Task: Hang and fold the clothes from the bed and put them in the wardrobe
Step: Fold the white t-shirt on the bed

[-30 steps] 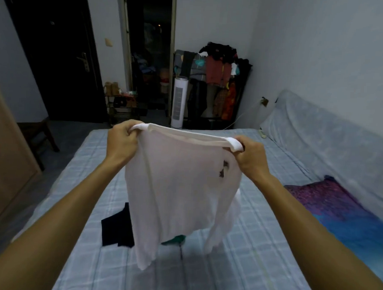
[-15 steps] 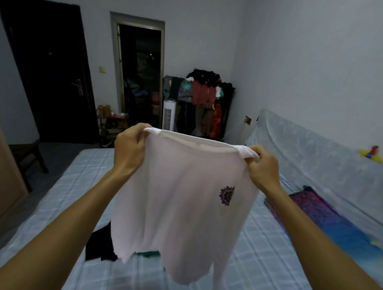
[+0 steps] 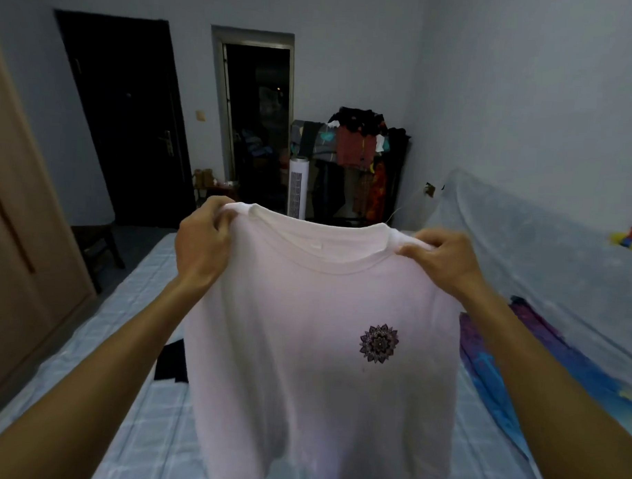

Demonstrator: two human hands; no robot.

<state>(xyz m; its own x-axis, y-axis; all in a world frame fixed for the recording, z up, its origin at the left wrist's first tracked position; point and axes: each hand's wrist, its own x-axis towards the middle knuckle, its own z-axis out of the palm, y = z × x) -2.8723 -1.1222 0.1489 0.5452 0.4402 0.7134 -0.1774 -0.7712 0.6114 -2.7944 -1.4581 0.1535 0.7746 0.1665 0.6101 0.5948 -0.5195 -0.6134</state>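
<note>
Head view shows us holding a white T-shirt up in front of us, above the bed. Our left hand is closed on the shirt's left shoulder, fingers curled over the top edge beside the collar. Our right hand pinches the other shoulder, thumb and fingers bunching the fabric just beside the neckline. Between the two hands the round ribbed collar sags in a shallow curve, and a small white label shows inside the back of the neck.

The shirt hangs spread and mostly flat, its front toward us. The cloth is plain white with a faint pinkish cast in this dim light, with soft vertical folds running down the lower half. A small dark emblem, shaped like a many-petalled flower, sits on the chest toward our right. The hem runs out of the bottom of the picture, so we cannot tell how it ends.

Under the shirt lies the bed's pale blue checked sheet. A black garment lies on it, partly hidden behind the shirt's left edge. A purple and blue cloth lies on the right side of the bed.
</note>
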